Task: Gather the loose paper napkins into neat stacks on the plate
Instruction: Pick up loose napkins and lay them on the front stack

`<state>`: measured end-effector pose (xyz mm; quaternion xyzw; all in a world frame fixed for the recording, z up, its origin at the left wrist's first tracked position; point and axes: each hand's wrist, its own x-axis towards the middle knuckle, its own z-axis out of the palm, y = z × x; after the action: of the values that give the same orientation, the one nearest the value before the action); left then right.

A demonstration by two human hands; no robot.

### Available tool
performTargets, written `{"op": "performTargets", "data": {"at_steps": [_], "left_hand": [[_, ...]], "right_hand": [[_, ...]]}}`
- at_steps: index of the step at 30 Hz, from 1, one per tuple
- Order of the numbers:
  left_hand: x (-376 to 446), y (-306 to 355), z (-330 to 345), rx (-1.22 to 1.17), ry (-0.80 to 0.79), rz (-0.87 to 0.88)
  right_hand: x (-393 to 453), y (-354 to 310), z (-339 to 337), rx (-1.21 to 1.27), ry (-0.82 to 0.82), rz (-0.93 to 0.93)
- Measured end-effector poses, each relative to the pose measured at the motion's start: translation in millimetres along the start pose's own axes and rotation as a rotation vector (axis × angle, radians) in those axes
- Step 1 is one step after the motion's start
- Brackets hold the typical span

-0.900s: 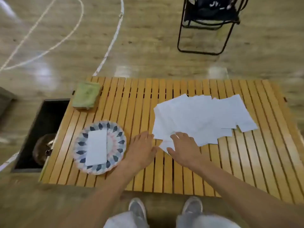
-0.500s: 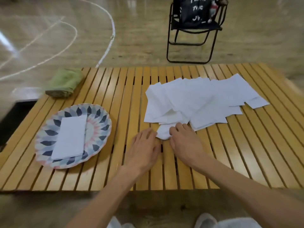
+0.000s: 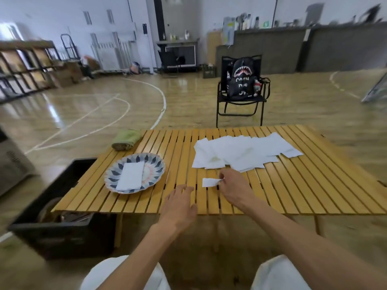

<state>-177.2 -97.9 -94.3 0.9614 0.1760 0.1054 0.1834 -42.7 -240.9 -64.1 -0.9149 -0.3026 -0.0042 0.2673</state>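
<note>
A patterned plate (image 3: 156, 166) sits on the left part of the slatted wooden table (image 3: 293, 189) and holds a folded white napkin stack (image 3: 130, 176). Several loose white napkins (image 3: 243, 152) lie fanned out across the table's middle and right. My right hand (image 3: 234, 188) pinches one white napkin (image 3: 210, 182) by its right edge, just in front of the pile and apart from it. Near the table's front edge my left hand (image 3: 180, 203) rests flat with relaxed fingers, holding nothing.
A folded green cloth (image 3: 125, 139) lies at the table's far left corner. A dark open bin (image 3: 60, 206) stands on the floor left of the table. Beyond the table is a black folding chair (image 3: 240, 101) with a black backpack on it.
My right hand has drawn one napkin out of the pile toward me. My left hand slid back toward the table's front edge. The camera tilted up, showing the room.
</note>
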Motion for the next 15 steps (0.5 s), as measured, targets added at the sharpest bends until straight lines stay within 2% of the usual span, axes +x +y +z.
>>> {"op": "performTargets", "data": {"at_steps": [7,11,15], "left_hand": [[12,17,7,0.089,-0.124,0.053],[63,7,32,0.120,-0.139,0.107],[114,-6,59,0.157,-0.189,0.138]], "right_hand": [[-8,11,-7,-0.017,-0.028,-0.005],[20,40,17,-0.022,-0.022,-0.028],[51,66,48,-0.048,-0.086,-0.108]]}}
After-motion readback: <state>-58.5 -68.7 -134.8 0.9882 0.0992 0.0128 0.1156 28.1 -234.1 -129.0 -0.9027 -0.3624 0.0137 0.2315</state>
